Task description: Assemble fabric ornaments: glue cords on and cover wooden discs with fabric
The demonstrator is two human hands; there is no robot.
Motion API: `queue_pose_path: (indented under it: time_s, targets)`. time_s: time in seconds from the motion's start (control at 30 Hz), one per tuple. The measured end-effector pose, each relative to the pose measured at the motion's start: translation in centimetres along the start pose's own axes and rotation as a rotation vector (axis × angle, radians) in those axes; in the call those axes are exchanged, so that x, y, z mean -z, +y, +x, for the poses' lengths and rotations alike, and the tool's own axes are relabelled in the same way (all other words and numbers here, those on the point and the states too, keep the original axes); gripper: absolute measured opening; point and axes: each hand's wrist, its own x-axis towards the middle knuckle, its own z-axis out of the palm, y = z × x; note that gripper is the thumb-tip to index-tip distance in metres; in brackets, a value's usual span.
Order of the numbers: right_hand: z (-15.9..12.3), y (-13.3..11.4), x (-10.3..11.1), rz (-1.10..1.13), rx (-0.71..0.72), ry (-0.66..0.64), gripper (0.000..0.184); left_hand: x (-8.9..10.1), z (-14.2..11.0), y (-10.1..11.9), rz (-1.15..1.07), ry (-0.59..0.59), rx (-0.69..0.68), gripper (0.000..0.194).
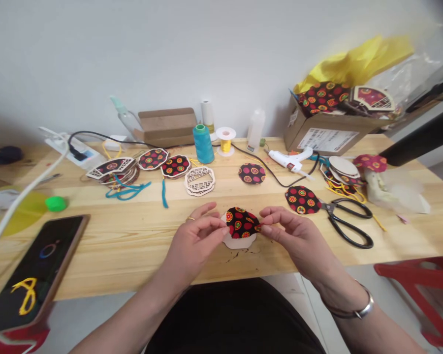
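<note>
Between my hands, close to the table's front edge, is a black patterned fabric piece with red and yellow flower motifs. Under it lies a pale scalloped board, its lower rim showing. My left hand pinches the fabric's left edge between thumb and fingers. On the other side, my right hand grips the fabric's right edge the same way. A second patterned fabric piece lies just beyond my right hand, touching the tips of black-handled scissors. Farther back sits a round patterned piece.
A white glue gun with a black cord lies behind. Teal thread, a yellow spool and a wooden lattice piece stand or lie mid-table. A cardboard box is back right; a phone is left.
</note>
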Motion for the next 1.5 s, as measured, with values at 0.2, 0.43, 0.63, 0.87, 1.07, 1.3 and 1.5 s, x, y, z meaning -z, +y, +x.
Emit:
queue_pose_path:
  time_s: [0.2, 0.43, 0.63, 0.87, 1.07, 1.3, 1.5]
  targets:
    - [1.2, -1.5, -0.2, -0.040, -0.001, 0.060, 0.016, 0.1, -0.9, 0.7, 0.069, -0.058, 0.083, 0.018]
    - [2.2, -0.5, -1.1, -0.191, -0.044, 0.093, 0.012, -0.2, -0.9, 0.1, 0.137, -0.022, 0.131, 0.021]
    - [2.6, 0.5, -1.0, -0.239, -0.011, 0.108, 0.014, -0.3, -0.7, -0.2, 0.229, -0.011, 0.095, 0.022]
    - [2.4, 1.0, -1.6, -0.294, 0.038, 0.142, 0.010, -0.2, -1.0, -1.0, 0.370, -0.005, 0.019, 0.022]
    - [2.1, 1.3, -1.9, -0.286, 0.054, 0.129, 0.008, 0.0, -0.8, -1.3, 0.437, -0.009, -0.005, 0.022]
    - [2.1, 1.5, -2.0, -0.305, 0.062, 0.126, 0.008, 0.1, -0.7, -1.2, 0.437, -0.004, 0.007, 0.022]
    - [2.2, 1.6, -2.0, -0.311, 0.056, 0.126, 0.008, 0.1, -0.5, -1.4, 0.420, 0.001, 0.012, 0.024]
